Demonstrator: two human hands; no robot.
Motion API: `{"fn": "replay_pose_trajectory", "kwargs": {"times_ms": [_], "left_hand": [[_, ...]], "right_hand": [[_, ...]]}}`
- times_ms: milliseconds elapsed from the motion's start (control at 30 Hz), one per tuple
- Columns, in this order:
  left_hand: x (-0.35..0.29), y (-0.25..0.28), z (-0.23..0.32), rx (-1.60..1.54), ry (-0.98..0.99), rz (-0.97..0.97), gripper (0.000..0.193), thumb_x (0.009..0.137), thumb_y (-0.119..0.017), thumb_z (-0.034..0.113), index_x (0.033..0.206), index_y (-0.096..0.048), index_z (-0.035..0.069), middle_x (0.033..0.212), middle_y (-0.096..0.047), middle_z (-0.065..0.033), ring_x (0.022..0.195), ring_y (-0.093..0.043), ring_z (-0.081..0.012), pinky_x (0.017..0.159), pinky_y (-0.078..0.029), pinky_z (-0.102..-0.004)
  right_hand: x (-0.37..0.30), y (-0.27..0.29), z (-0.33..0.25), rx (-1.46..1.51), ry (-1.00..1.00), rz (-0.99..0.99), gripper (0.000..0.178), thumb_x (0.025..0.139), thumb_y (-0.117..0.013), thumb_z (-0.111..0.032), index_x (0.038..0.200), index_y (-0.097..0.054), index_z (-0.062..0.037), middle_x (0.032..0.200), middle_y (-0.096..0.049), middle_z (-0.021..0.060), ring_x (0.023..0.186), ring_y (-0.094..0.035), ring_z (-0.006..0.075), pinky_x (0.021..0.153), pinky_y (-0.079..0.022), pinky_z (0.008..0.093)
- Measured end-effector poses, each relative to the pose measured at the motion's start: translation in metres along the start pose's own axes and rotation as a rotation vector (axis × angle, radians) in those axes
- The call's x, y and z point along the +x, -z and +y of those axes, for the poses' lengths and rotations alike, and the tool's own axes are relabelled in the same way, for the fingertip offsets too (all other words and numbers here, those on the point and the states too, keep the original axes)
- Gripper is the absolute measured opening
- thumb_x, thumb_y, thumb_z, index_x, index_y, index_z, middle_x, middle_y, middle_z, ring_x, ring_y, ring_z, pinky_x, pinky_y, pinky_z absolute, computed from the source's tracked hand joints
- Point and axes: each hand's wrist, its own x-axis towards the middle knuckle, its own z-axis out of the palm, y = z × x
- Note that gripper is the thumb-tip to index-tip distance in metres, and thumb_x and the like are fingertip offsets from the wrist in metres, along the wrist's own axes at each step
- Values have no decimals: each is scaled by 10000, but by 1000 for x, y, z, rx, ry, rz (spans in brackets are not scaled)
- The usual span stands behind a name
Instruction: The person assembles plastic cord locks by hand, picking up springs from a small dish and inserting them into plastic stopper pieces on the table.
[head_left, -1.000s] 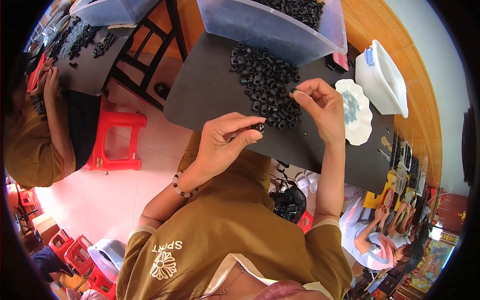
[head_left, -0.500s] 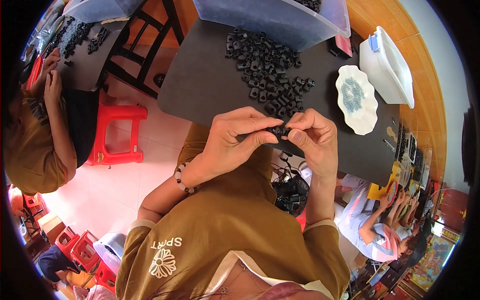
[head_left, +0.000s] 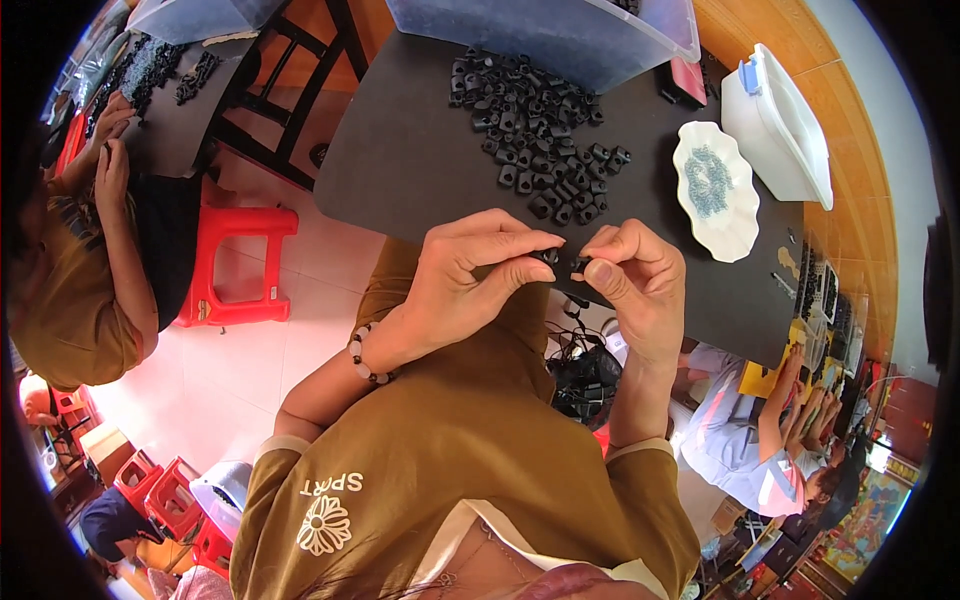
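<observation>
My left hand (head_left: 480, 268) pinches a small black plastic part (head_left: 545, 257) between thumb and fingers. Just to its right, my right hand (head_left: 635, 275) grips another small black piece (head_left: 579, 266) in its fingertips. A narrow gap separates the two pieces, both held above the near edge of the dark table (head_left: 390, 150). Beyond my hands lies a spread pile of black plastic parts with round holes (head_left: 530, 130). To the right of the pile stands a white scalloped dish (head_left: 735, 235) with many tiny clear pieces (head_left: 708, 182) in it.
A large clear plastic bin (head_left: 560, 45) stands at the table's far side. Right of it are a red box (head_left: 690, 83) and a white tub (head_left: 775, 130). A co-worker sits at the left near a red stool (head_left: 240, 265); others work at the far right. Black cables (head_left: 580, 370) hang below the table.
The black pieces in my fingertips, together half a second ago, are now apart. My right hand has shifted slightly right, while the left has barely moved.
</observation>
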Motion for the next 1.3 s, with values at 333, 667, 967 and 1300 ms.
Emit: {"fn": "replay_pose_trajectory", "kwargs": {"times_ms": [333, 667, 967, 1300], "left_hand": [[-4, -5, 2, 74, -75, 6, 267, 853, -801, 73, 1118, -772, 56, 873, -689, -65, 709, -622, -155, 612, -491, -276], [-8, -9, 4, 223, -228, 27, 341, 785, -807, -27, 1116, -742, 22, 869, -645, -92, 712, -618, -213, 607, -515, -313], [-10, -8, 9, 400, -417, 31, 452, 693, -816, -92, 1126, -735, 10, 892, -643, -82, 713, -597, -217, 587, -491, -309], [-15, -8, 10, 584, -523, -6, 405, 687, -727, -75, 1090, -687, -78, 944, -584, -130, 762, -592, -269, 701, -520, -371]], "right_hand": [[-5, -4, -1, -96, -59, 25, 84, 896, -769, -6, 934, -698, 19, 941, -689, 71, 853, -632, 93, 790, -516, 243], [-11, -6, 2, -110, -84, 59, 94, 892, -775, -7, 902, -684, 11, 931, -686, 55, 855, -619, 78, 792, -507, 238], [-13, -8, 4, -142, -55, 24, 127, 871, -793, -10, 856, -669, 9, 879, -691, 49, 797, -609, 72, 743, -503, 234], [-10, -17, 1, -191, -101, 16, 136, 862, -784, 22, 815, -659, 0, 824, -688, 36, 758, -599, 56, 684, -485, 225]]}}
